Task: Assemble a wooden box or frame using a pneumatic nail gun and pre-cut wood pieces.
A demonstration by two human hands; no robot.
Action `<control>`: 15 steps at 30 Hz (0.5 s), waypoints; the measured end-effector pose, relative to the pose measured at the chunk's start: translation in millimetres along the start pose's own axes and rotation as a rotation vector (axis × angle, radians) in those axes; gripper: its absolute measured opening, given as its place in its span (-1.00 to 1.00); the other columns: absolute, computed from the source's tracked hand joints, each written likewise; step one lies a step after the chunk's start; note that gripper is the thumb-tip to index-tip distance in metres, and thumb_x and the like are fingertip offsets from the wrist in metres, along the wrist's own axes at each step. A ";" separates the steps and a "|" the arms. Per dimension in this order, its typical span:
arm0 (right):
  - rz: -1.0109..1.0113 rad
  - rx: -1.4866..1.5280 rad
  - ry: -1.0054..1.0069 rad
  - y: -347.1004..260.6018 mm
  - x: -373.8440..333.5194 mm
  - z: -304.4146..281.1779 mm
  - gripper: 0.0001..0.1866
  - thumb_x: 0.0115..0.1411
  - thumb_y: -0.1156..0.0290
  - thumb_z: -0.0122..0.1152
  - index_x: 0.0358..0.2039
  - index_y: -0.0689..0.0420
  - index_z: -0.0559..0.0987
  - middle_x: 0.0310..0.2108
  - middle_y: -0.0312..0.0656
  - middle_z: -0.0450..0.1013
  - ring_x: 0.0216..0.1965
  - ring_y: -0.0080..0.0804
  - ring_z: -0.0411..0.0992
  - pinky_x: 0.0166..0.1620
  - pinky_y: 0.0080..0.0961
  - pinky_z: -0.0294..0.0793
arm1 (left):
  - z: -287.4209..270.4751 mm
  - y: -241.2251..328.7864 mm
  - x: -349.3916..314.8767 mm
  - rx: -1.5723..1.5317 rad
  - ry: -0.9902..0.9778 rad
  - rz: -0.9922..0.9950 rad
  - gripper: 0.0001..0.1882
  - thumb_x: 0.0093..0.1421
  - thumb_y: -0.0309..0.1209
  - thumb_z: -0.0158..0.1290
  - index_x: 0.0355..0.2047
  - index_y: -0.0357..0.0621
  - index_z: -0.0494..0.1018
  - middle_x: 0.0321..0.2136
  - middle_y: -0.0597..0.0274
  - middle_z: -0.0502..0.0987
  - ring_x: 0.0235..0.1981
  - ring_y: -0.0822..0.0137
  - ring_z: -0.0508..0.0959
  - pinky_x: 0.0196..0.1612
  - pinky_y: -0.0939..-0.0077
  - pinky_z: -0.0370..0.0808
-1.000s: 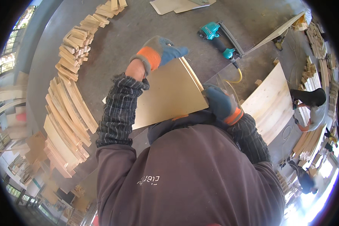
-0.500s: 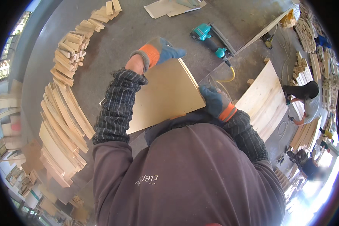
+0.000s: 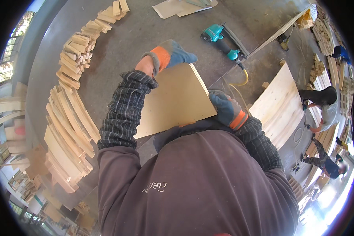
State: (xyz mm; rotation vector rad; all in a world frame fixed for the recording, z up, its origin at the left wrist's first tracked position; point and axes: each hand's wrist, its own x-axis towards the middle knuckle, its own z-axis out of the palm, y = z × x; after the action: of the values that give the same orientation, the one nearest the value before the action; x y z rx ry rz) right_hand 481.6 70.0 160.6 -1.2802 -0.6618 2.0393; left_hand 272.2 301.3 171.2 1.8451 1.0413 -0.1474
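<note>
A flat tan wooden panel point(image 3: 173, 100) is held in front of my body, with a pale layered edge along its right side. My left hand point(image 3: 172, 56), in a grey-blue and orange work glove, is closed over the panel's far edge. At the right near corner, my right hand point(image 3: 225, 108) in a matching glove grips the panel, its fingers partly hidden. Beyond the panel, a teal and black nail gun point(image 3: 220, 40) lies on the grey surface, joined to a yellow air hose point(image 3: 244, 78). Neither hand touches it.
Short wood blocks point(image 3: 72, 55) and longer wooden strips point(image 3: 67, 133) are piled along the left. A large plywood sheet point(image 3: 279, 106) lies to the right. Flat sheets point(image 3: 181, 7) rest at the far side. Two other people point(image 3: 322, 102) are by the wood piles at right.
Both hands keep hold of the panel, which has barely moved. The whole view has shifted slightly. At the far right, one distant person has changed posture.
</note>
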 end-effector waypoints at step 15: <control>-0.001 -0.136 -0.010 -1.9 -2.5 -6.3 -0.51 0.49 0.17 0.02 0.21 0.30 0.49 0.04 -0.15 0.58 0.08 -0.44 0.50 0.17 -0.46 0.46 | 7.6 1.4 -0.6 -0.141 -0.006 0.069 -0.52 0.06 -0.04 0.38 -0.43 -0.33 0.70 -0.51 0.06 0.68 -0.49 0.23 0.62 -0.38 0.29 0.55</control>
State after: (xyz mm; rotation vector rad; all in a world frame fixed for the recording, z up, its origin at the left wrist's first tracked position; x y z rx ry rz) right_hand 488.6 70.0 160.9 -1.3462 -0.8176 2.0301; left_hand 275.2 294.8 168.6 1.7493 0.9584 -0.0374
